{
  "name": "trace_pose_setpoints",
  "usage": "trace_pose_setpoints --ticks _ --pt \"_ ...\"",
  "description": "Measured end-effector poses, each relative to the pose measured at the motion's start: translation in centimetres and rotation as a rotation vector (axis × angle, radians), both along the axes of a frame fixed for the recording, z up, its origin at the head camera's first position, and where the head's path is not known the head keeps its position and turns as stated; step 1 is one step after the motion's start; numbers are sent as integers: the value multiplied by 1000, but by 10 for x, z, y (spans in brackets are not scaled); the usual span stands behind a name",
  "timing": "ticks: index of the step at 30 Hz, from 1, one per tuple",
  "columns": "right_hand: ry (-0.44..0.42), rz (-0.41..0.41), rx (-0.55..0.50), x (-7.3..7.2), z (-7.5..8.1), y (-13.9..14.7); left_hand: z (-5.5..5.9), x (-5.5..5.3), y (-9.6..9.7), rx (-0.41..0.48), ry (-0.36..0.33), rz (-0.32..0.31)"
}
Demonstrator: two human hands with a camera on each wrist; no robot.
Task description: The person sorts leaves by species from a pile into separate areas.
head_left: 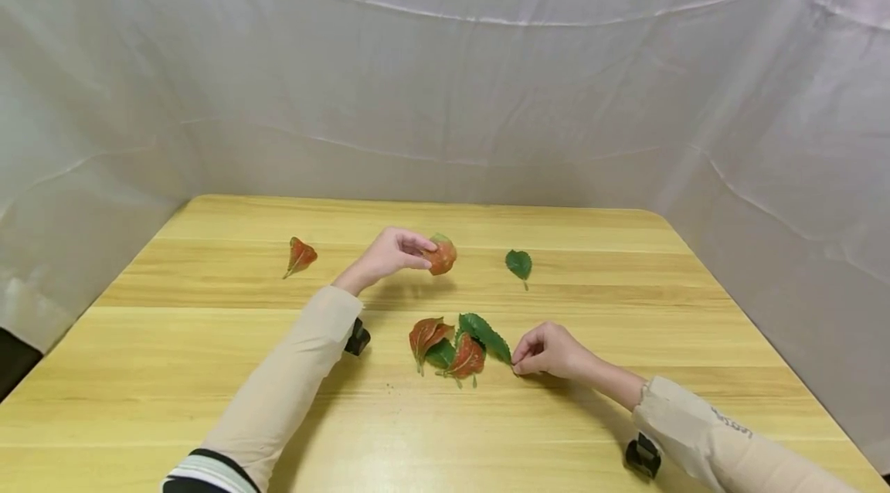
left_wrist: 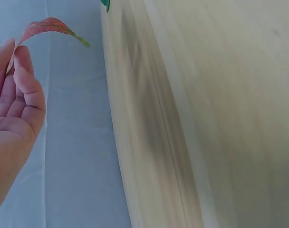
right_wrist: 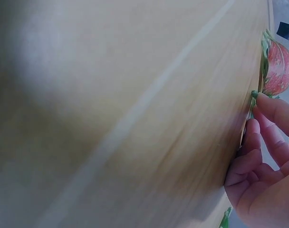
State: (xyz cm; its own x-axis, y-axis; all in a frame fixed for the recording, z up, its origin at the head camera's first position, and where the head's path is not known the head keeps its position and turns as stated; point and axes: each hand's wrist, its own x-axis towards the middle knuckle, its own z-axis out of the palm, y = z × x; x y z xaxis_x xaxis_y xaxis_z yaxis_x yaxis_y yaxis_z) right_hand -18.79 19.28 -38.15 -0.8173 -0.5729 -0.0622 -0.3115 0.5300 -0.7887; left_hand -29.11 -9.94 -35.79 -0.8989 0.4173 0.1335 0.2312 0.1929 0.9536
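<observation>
In the head view, the left hand (head_left: 399, 249) pinches a broad red leaf (head_left: 442, 256) by its near edge, with thumb and fingertips brought together on it. Most of the blade stands out past the fingertips to the right, raised over the wooden table (head_left: 591, 416), where a soft shadow falls. The right hand (head_left: 549, 351) has its thumb and forefinger closed on the thin end of a long green leaf (head_left: 485, 333), whose toothed blade slants away up and left into a small heap. In that heap lie a curled red leaf with pale veins (head_left: 424, 337), a speckled red leaf (head_left: 469, 356) and a darker green leaf (head_left: 439, 355), partly overlapping. Well apart, a folded red leaf (head_left: 302, 255) lies far left and an oval green leaf (head_left: 518, 263) far right. Creased, faintly shiny cloth (head_left: 431, 107) hangs behind the smooth, striped grain.

In the left wrist view, the pinched leaf rises from between thumb and forefinger and arches rightward, thin and bent, to a yellow-green end; the other fingers curl toward the palm.

In the right wrist view, thumb and forefinger meet on a small green tip at the tabletop's edge, just beside a rounded, pale-veined red blade (right_wrist: 279, 69).
</observation>
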Motion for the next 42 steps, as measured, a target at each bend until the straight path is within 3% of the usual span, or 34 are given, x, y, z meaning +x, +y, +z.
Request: trace_pose_setpoints --ticks 9,16,22,30,35,42 --pt "-16 -12 0 0 -1 1 6 2 -20 -14 4 35" --pt "-22 -18 -9 1 1 -1 7 5 -33 44 -15 59" --pt "-10 -8 6 1 0 1 9 7 -43 -38 15 120" --pt "-17 -6 15 0 -1 2 8 4 -54 -88 1 180" --pt "-27 -13 19 0 -1 2 6 4 -64 -103 29 193" --pt "-28 -13 26 -1 -1 2 5 6 -76 -197 55 216"
